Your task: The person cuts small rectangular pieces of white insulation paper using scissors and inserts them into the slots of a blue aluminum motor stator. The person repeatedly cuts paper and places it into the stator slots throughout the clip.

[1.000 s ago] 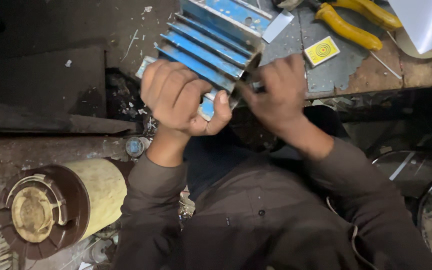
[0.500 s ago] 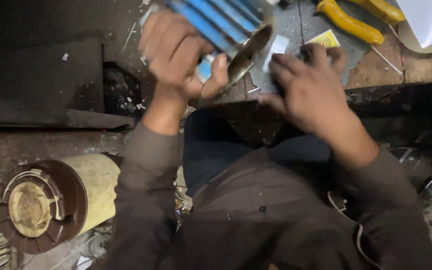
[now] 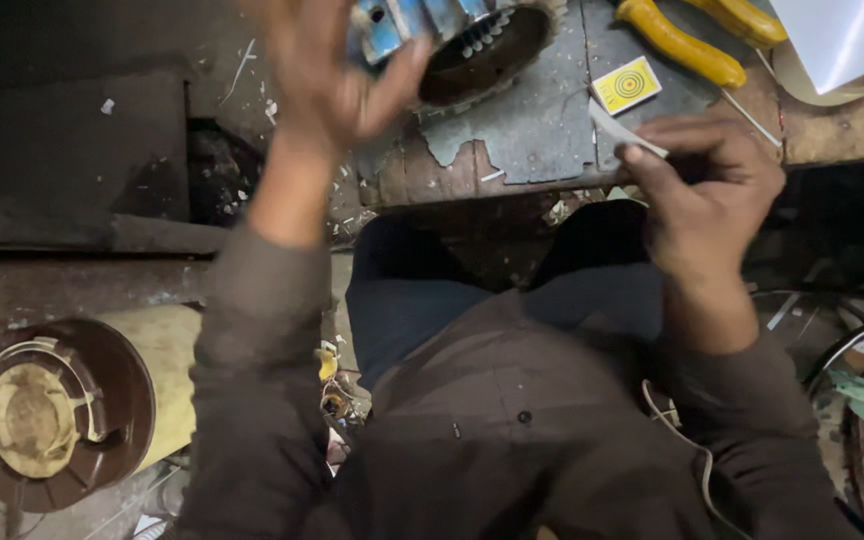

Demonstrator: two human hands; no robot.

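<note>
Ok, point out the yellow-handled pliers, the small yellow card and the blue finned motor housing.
yellow-handled pliers (image 3: 680,44), head view, on the nearer handle.
small yellow card (image 3: 627,86), head view, on its middle.
blue finned motor housing (image 3: 472,38), head view, on the open toothed end.
</note>
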